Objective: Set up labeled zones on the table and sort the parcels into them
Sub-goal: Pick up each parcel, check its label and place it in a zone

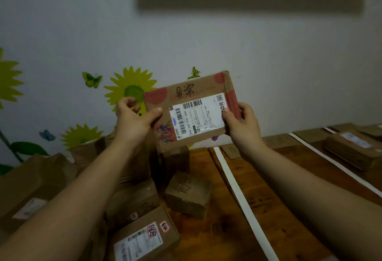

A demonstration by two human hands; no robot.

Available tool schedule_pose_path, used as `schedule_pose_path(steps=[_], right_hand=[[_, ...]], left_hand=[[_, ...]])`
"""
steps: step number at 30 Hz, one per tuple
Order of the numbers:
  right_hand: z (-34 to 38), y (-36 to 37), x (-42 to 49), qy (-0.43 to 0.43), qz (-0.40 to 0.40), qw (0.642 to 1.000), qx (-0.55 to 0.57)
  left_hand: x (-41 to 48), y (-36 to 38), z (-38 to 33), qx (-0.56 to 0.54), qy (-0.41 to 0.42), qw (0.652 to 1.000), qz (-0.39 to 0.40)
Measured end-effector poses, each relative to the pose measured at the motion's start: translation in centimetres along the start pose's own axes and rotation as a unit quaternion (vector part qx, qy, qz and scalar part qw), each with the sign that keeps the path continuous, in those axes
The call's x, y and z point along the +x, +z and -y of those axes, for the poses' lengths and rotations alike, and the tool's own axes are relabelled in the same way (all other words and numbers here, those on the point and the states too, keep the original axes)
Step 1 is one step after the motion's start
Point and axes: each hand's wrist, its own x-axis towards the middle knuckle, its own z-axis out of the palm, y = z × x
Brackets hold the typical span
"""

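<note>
Parcel (191, 109) held up, label facing us.
Left hand (134, 119) and right hand (241, 123) pinch its side edges above the tabletop (268, 209).

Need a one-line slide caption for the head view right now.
Left hand and right hand hold a flat labelled parcel above piled boxes, beside white tape strips dividing the wooden table.

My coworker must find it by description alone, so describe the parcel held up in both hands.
Find the wall's yellow sunflower sticker; just right of it, above the wooden table, a left hand and a right hand hold a flat cardboard parcel. Unlike the parcels lying below, it is lifted and shows red round patches beside black handwriting above its white label.
</note>
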Motion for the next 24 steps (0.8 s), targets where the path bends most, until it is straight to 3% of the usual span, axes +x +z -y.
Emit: schedule_pose_path(steps=[6, 14, 19, 24], right_hand=[[-1.4, -5.3, -1.9, -0.059, -0.06, 0.996, -0.002], [-3.4, -22.5, -3.2, -0.06, -0.145, 0.986, -0.054], [-6.1, -37.4, -3.8, 0.031, -0.114, 0.982, -0.145], [-8.4, -49.6, -5.2, 0.136, -0.144, 0.961, -0.191]], left_hand=[[-3.9, 6.1, 0.5, -0.038, 0.043, 0.982, 0.178], [-11.5, 21.1, -2.1, -0.032, 0.059, 0.963, 0.261], [-18.6, 35.1, -1.5, -0.012, -0.013, 0.951, 0.309], [-24.9, 46.9, 0.0, 0.008, -0.087, 0.914, 0.395]])
